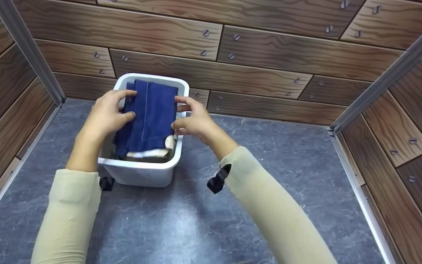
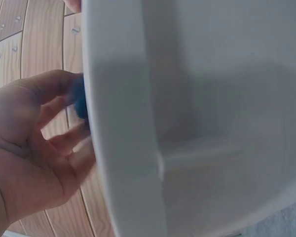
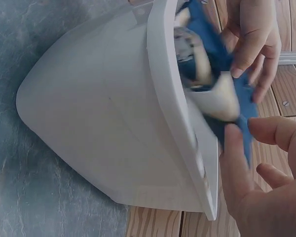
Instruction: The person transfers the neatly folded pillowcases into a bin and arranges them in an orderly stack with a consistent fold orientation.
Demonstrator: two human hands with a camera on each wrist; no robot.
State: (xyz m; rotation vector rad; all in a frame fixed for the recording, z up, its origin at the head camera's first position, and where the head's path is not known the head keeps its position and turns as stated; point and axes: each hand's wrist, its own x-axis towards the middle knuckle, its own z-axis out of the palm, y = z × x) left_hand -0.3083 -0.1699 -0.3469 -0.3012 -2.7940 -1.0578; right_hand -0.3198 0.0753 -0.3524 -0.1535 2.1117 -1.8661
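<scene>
A folded navy-blue cloth (image 1: pixel 156 110) with a pale stitched line lies tilted in the mouth of a white plastic bin (image 1: pixel 141 176). My left hand (image 1: pixel 104 112) holds the cloth's left side between thumb and fingers. On the opposite side, my right hand (image 1: pixel 196 119) pinches the right edge. Cream and white fabric (image 1: pixel 148 153) shows under the cloth's near end, and it is blurred in the right wrist view. The bin wall fills most of the left wrist view, where only a small bit of blue cloth (image 2: pixel 80 101) appears at my left fingers.
The bin stands on a grey marbled floor (image 1: pixel 269 176), close to the wood-patterned back wall (image 1: pixel 262 69). Similar panels rise at left and right, with grey metal strips (image 1: pixel 379 73) at the corners. Each sleeve cuff carries a small black wrist device (image 1: pixel 218 179).
</scene>
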